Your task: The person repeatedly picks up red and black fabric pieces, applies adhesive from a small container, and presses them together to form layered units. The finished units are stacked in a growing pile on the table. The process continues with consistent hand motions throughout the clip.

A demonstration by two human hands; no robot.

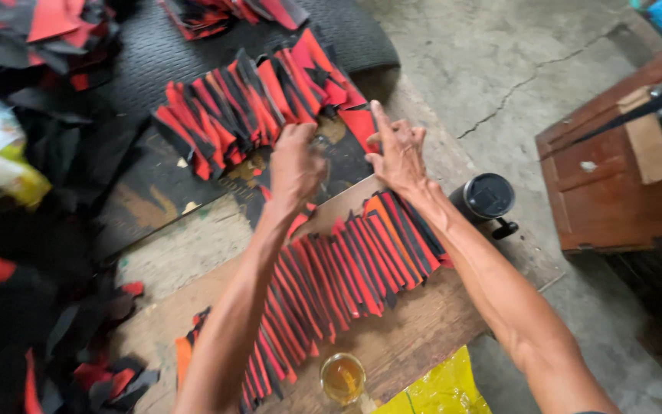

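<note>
A long row of overlapping red and black strips point(331, 284) lies fanned out across a wooden board point(423, 337). Beyond it, a second bunch of red and black pieces point(247, 107) rests on a dark mat point(155, 192). My left hand point(296, 165) is curled closed just past the far end of the row, above the mat; what it grips is hidden. My right hand point(398, 153) hovers beside it with the forefinger stretched out and the other fingers bent, close to a red piece point(360, 123).
A black lidded mug point(488, 201) stands at the board's right edge. A small glass of amber liquid point(342, 378) and a yellow bag point(438, 391) sit near me. A brown wooden box point(622, 176) is at right. Heaps of black and red scraps point(47, 307) fill the left.
</note>
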